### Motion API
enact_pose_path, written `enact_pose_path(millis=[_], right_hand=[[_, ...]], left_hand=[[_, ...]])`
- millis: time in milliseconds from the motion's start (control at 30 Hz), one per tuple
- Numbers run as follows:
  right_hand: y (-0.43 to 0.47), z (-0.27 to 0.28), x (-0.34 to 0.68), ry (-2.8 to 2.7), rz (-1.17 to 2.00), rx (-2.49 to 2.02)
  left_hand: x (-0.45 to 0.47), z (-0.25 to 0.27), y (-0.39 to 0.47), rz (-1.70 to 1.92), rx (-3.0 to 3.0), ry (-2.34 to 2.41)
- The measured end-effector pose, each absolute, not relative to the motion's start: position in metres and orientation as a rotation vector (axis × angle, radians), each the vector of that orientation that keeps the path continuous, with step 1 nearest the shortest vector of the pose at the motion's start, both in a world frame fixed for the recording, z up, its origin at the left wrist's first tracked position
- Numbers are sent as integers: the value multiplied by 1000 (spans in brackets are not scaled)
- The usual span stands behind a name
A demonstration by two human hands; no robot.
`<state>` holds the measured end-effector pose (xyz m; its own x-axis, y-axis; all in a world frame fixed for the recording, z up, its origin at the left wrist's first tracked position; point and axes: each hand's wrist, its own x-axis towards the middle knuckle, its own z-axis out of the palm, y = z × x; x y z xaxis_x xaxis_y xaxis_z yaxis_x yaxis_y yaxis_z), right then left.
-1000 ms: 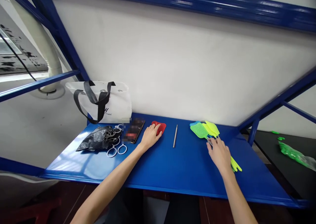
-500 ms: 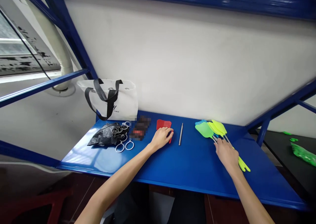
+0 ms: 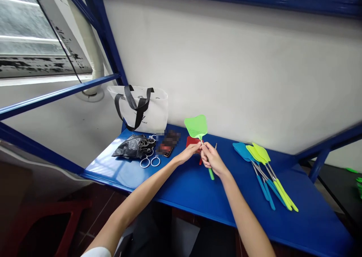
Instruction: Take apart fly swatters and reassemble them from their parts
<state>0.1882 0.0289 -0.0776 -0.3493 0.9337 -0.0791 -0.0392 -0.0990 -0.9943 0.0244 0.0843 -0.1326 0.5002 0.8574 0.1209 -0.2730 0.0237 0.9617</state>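
Note:
A green fly swatter [image 3: 196, 126] is held up over the table with its mesh head away from me. My right hand [image 3: 213, 159] is wrapped around its shaft, and the green handle end sticks out below the fist. Closed in a pinch, my left hand [image 3: 190, 151] grips the swatter just under its head. Partly covered by my hands, a red swatter-like piece [image 3: 192, 140] lies on the table. Only the tip of a thin metal rod [image 3: 216, 145] shows beside my right hand.
Several blue fly swatters [image 3: 242, 150] and yellow ones [image 3: 261, 153] lie on the blue table [image 3: 175, 185] at right. Leftward are a black plastic bag [image 3: 128, 146], white rings [image 3: 155, 161], a blurred dark item [image 3: 169, 142] and a white tote bag [image 3: 155, 113]. Blue frame bars surround the table.
My right hand has brought the green swatter from the pile at right to the middle. My left hand has left the red piece and now grips the green swatter. The view has shifted slightly.

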Motion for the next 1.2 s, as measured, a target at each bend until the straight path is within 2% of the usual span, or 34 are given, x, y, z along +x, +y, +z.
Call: enact_pose_path(millis=[133, 367, 567, 633, 700, 767, 867, 967, 1067, 1200], right_hand=[[37, -91, 160, -1282, 1690, -922], [28, -105, 168, -1022, 1676, -976], [28, -112, 172, -1269, 1643, -1082], [30, -114, 180, -1464, 1503, -1151], [33, -114, 190, -1637, 1230, -1224], [33, -111, 199, -1780, 955, -1290], [23, -100, 210, -2007, 736, -1367], [-1, -82, 215, -2268, 598, -1366], [-36, -65, 217, -2449, 450, -1299], [-87, -59, 213, -2558, 234, -1201]], left_hand=[[16, -130, 91, 1217, 1099, 729], [31, -125, 66, 1093, 1137, 553], [21, -107, 73, 1351, 1038, 648], [10, -98, 73, 1407, 1052, 713], [-1, -90, 61, 1308, 1209, 870], [-12, -82, 39, 1115, 1528, 1106], [-23, -67, 2, 1062, 2126, 1396], [-30, -51, -18, 719, 2530, 1280], [-34, -42, -26, 319, 2626, 1089], [-34, -38, -45, 275, 2570, 899]])
